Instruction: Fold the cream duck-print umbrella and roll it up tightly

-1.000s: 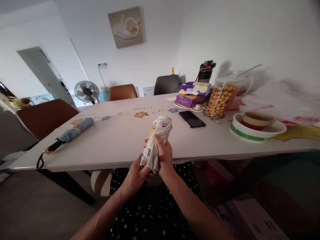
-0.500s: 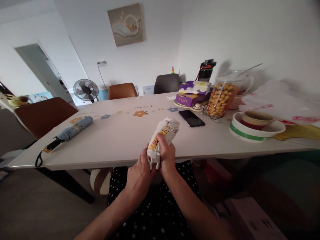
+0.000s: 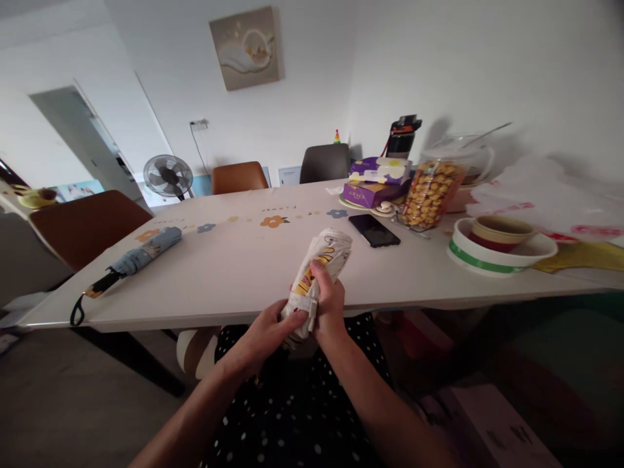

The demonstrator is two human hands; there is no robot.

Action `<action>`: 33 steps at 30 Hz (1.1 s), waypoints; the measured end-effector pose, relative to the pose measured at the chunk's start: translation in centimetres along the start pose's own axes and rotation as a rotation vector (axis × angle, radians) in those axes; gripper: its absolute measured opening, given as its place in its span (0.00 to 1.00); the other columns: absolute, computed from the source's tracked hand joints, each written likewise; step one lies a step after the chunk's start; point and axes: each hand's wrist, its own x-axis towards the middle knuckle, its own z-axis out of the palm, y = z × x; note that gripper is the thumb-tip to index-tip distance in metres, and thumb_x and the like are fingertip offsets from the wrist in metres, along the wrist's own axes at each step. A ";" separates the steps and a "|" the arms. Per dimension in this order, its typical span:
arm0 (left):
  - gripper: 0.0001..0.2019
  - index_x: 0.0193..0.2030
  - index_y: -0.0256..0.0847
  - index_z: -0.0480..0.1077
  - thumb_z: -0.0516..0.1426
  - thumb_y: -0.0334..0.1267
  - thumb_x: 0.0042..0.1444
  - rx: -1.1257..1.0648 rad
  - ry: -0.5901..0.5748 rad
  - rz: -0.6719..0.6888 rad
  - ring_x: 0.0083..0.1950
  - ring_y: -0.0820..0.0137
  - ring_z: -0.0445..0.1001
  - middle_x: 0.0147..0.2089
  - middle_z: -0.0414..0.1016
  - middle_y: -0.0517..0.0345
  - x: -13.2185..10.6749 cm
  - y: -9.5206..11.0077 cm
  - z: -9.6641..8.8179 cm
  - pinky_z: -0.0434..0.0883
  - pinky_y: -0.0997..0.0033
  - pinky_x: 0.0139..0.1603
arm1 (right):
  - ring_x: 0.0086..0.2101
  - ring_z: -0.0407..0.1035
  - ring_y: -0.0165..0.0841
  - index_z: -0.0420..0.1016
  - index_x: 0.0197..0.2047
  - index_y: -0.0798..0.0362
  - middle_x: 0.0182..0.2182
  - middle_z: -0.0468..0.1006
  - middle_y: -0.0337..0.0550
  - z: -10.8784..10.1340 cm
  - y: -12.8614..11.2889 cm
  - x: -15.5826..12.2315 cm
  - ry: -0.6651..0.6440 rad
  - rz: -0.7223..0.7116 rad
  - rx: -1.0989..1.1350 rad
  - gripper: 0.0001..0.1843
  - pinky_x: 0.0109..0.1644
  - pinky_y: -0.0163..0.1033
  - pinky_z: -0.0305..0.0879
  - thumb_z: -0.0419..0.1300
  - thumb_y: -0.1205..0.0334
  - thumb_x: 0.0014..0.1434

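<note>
A white folded umbrella point(image 3: 327, 250) with a yellow cartoon print and a pale strap is held up at the table's front edge, tilted to the right. Wrapped round its right side is my right hand point(image 3: 330, 305), closed, with the thumb lying over the print. My left hand point(image 3: 270, 330) grips the lower end near the strap, its thumb pressed across the front; most of its fingers are hidden behind the fabric. A light blue folded umbrella point(image 3: 143, 253) with a dark handle and a wrist loop lies on the table at the left.
On the white table point(image 3: 229, 273) are a black phone point(image 3: 374, 231), purple tissue packs point(image 3: 373, 194), a jar of round snacks point(image 3: 431, 195), a dark bottle point(image 3: 402, 138), and a white-green bowl point(image 3: 475, 257) holding a brown bowl point(image 3: 502, 229). Chairs point(image 3: 238, 177) and a fan point(image 3: 168, 175) stand beyond.
My left hand has shifted its hold, bringing its thumb onto the front of the white umbrella near the strap. The strap end has moved to the right side. My right hand stays closed on it.
</note>
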 end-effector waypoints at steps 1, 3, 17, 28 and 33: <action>0.24 0.49 0.30 0.68 0.59 0.47 0.50 -0.033 -0.074 -0.021 0.43 0.63 0.72 0.43 0.74 0.45 0.2 -0.2 -0.2 0.66 0.67 0.46 | 0.17 0.66 0.32 0.66 0.25 0.54 0.14 0.68 0.37 0.0 0.1 0.0 0.001 0.010 0.012 0.16 0.20 0.35 0.62 0.63 0.50 0.44; 0.22 0.47 0.29 0.69 0.59 0.45 0.50 -0.120 -0.191 -0.070 0.40 0.66 0.72 0.39 0.74 0.47 0.4 -0.7 -0.5 0.67 0.67 0.44 | 0.16 0.65 0.32 0.66 0.23 0.54 0.13 0.68 0.38 -0.1 0.1 -0.2 -0.017 0.047 0.026 0.17 0.19 0.35 0.62 0.62 0.49 0.44; 0.17 0.44 0.36 0.66 0.57 0.38 0.46 0.373 0.179 0.061 0.32 0.72 0.69 0.35 0.73 0.57 -0.1 -1.1 1.7 0.66 0.75 0.32 | 0.17 0.66 0.31 0.66 0.27 0.54 0.16 0.69 0.37 -0.3 0.4 0.6 0.002 -0.023 -0.037 0.15 0.19 0.34 0.63 0.60 0.50 0.47; 0.15 0.42 0.39 0.60 0.54 0.44 0.51 0.968 0.404 -0.029 0.36 0.60 0.74 0.36 0.74 0.49 0.3 -2.0 2.6 0.63 0.69 0.31 | 0.23 0.66 0.32 0.63 0.28 0.52 0.19 0.68 0.37 -1.2 1.8 1.4 0.119 -0.340 -0.283 0.21 0.24 0.35 0.62 0.49 0.42 0.55; 0.15 0.45 0.38 0.58 0.52 0.43 0.54 1.210 0.447 0.053 0.37 0.58 0.75 0.39 0.72 0.46 -0.1 -2.3 3.1 0.64 0.68 0.30 | 0.26 0.69 0.36 0.64 0.28 0.51 0.19 0.69 0.40 -1.2 1.4 1.4 0.094 -0.343 -0.293 0.23 0.26 0.37 0.63 0.41 0.42 0.58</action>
